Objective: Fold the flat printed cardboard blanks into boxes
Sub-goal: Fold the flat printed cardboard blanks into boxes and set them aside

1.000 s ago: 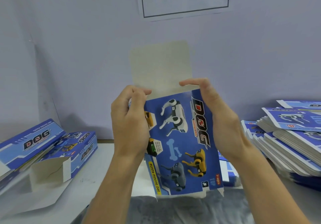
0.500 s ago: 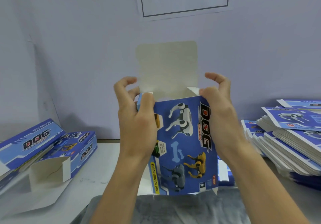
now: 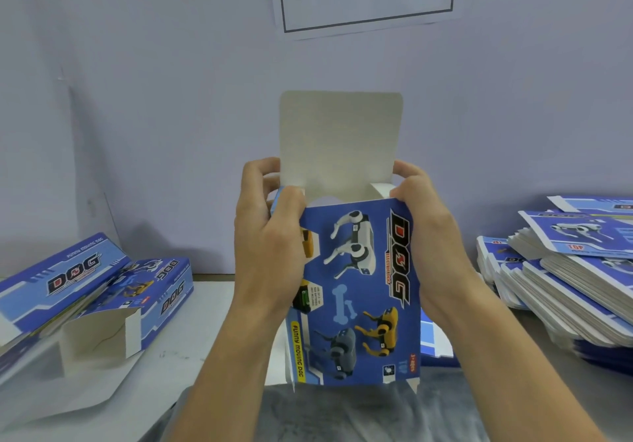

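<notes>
Box (image 3: 359, 290) held upright over lap, squared into a tube, lid (image 3: 340, 140) standing open. L hand (image 3: 270, 236) and R hand (image 3: 431, 232) both clamped on top corners, fingers curled over side flaps. Risk imo: uneven squeeze skews tube, flaps crease off-score, then lid tuck jams or tears. Bottom looks unclosed.

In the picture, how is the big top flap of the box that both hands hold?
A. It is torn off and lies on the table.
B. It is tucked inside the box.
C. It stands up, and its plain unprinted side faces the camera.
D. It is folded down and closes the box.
C: the top flap rises upright above the open box, showing its plain pale side, between the left hand and the right hand.
</notes>
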A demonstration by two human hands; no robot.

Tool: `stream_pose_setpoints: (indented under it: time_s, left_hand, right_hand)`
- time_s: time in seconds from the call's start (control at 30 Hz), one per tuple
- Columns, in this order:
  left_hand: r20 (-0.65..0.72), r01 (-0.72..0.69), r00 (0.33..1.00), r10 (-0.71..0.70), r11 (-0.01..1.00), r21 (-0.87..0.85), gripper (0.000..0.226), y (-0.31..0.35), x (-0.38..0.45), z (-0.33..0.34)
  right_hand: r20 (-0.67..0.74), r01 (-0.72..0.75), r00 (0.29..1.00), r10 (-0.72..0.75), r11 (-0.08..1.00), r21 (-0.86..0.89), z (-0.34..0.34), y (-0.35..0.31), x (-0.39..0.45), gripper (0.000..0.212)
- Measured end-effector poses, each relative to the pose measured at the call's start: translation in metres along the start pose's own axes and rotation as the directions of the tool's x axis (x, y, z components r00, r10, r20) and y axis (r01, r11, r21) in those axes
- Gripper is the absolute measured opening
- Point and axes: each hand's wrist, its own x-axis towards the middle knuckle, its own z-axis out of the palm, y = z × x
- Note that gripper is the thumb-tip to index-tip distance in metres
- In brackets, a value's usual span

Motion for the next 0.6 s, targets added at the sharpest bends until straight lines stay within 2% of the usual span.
stream_pose_setpoints:
  time_s: [0.1, 0.23, 0.3, 0.43, 0.6]
  left_hand:
    - [0.050, 0.018, 0.999, -0.016, 0.999, -0.033, 0.037, -0.0028, 0.0000, -0.0016]
    - [0.034, 0.057, 0.998, -0.056, 0.998, -0.021, 0.057, -0.0062, 0.0037, -0.0060]
    - [0.015, 0.062, 0.998, -0.062, 0.998, -0.016, 0.056, -0.0075, 0.0047, -0.0077]
    - [0.021, 0.040, 0.999, -0.040, 0.998, -0.045, 0.048, -0.0061, 0.0026, -0.0060]
    - [-0.056, 0.085, 0.995, -0.087, 0.996, -0.040, 0.065, -0.0068, 0.0023, -0.0028]
  right_hand:
    - [0.041, -0.026, 0.999, 0.022, 0.996, 0.080, -0.0013, -0.0035, -0.0007, 0.026]
    - [0.158, -0.076, 0.986, 0.045, 0.978, 0.196, -0.0037, -0.0045, -0.0021, 0.028]
    - [0.137, -0.106, 0.987, 0.081, 0.977, 0.186, -0.0033, -0.0049, -0.0012, 0.042]
    - [0.065, -0.111, 0.993, 0.102, 0.981, 0.161, -0.0005, -0.0077, -0.0002, 0.025]
    - [0.035, -0.105, 0.994, 0.100, 0.972, 0.211, -0.0046, -0.0085, 0.0005, 0.020]
